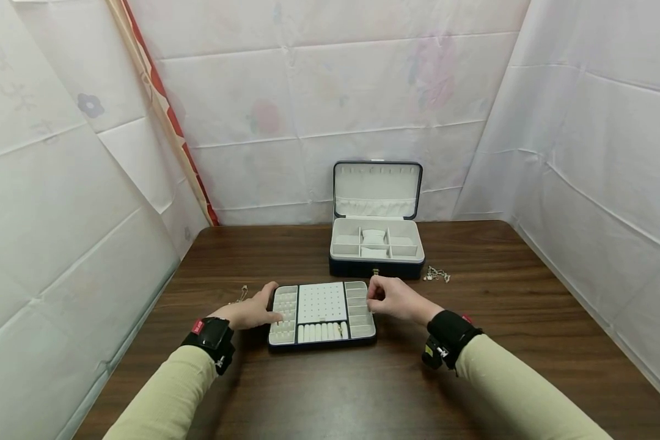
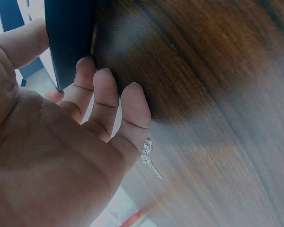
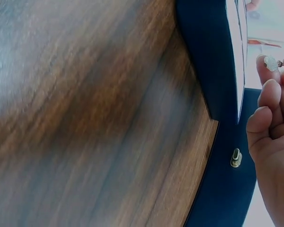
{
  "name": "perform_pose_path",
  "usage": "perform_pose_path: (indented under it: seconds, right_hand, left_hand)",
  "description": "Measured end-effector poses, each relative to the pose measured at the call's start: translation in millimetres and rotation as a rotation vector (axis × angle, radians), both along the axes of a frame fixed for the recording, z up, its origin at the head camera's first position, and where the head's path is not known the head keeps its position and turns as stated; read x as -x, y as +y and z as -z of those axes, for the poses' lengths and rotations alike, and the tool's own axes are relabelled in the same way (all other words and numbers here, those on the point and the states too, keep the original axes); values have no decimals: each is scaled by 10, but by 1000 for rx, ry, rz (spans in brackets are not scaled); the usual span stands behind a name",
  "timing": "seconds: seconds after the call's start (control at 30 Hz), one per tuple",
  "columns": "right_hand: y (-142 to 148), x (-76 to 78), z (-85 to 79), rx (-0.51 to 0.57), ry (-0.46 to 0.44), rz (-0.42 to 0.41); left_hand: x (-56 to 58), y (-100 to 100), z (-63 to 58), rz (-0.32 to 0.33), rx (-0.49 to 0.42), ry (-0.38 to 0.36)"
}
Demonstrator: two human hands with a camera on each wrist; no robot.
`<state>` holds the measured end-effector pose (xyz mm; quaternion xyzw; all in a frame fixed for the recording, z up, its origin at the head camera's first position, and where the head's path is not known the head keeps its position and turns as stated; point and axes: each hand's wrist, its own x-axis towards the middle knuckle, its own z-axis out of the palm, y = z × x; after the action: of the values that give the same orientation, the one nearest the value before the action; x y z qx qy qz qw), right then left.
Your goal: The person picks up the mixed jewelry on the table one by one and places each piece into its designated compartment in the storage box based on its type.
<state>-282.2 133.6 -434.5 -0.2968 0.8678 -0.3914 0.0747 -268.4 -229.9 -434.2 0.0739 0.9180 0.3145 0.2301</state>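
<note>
At left, a thin chain [image 1: 243,294] lies on the dark wooden table [image 1: 330,397], just beyond the left hand [image 1: 253,308], whose thumb and bent fingers grip the left end of a navy-edged jewelry tray [image 1: 324,345]. The tray lies flat at the near middle, a small gold-coloured piece [image 1: 340,329] toward the right of its white ring rolls [image 1: 316,333]. Behind it, on the far side, a navy box [image 1: 352,267] stands with its lid up. The right hand [image 1: 398,299], at the tray's right end, pinches a small whitish piece [image 3: 270,63], perhaps an earring, between thumb and fingertip. Farther right, a silvery chain [image 1: 437,274] lies beside the box.
</note>
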Motion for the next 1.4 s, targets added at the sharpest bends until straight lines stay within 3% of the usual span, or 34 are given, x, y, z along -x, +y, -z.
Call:
perform_pose_path:
  seconds: [1.4]
  right_hand:
    - [-272, -80, 34, -69, -21, -72]
  left_hand:
    - [-13, -3, -14, 1, 35, -12]
